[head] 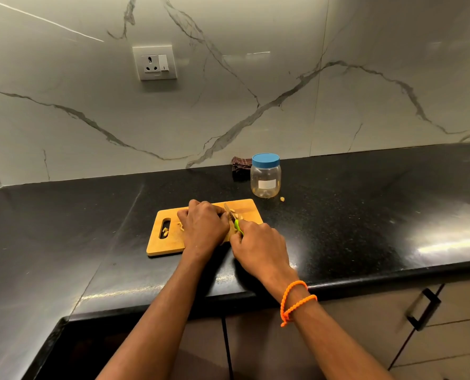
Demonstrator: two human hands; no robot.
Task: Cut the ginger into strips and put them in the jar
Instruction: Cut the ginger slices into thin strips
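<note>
A black stone counter point(338, 204) runs under a wall of white marble with grey veins, and a socket point(154, 63) is set in the wall at the far left. A wooden board point(170, 242) lies on the counter near its front edge, its long axis running left to right and tilted a little, with the right end farther off. A handle slot point(165, 228) is cut at its left end, and a small pale piece shows in it.

The left hand point(203, 227) lies over the middle of the board, fingers curled down and pressing on the ginger point(238, 215), most of which is hidden beneath it. A few pale cut bits point(180, 225) lie on the board just left of that hand. The right hand point(259, 248) grips the green handle of a knife point(232, 218), fingers wrapped round it. The blade points away, toward the wall and slightly left, and meets the board just right of the left fingertips. An orange bead band point(294, 300) circles the right wrist.

Beyond the board's far right corner stands a clear jar point(265, 181), upright, with a blue lid point(265, 159) on it. Whether it holds anything I cannot tell. A stray ginger bit point(282, 199) lies on the counter just right of the jar. A dark checked cloth point(240, 166) sits behind the jar on its left, against the wall. Cabinet doors with a black handle point(423, 308) show below the counter on the right.
</note>
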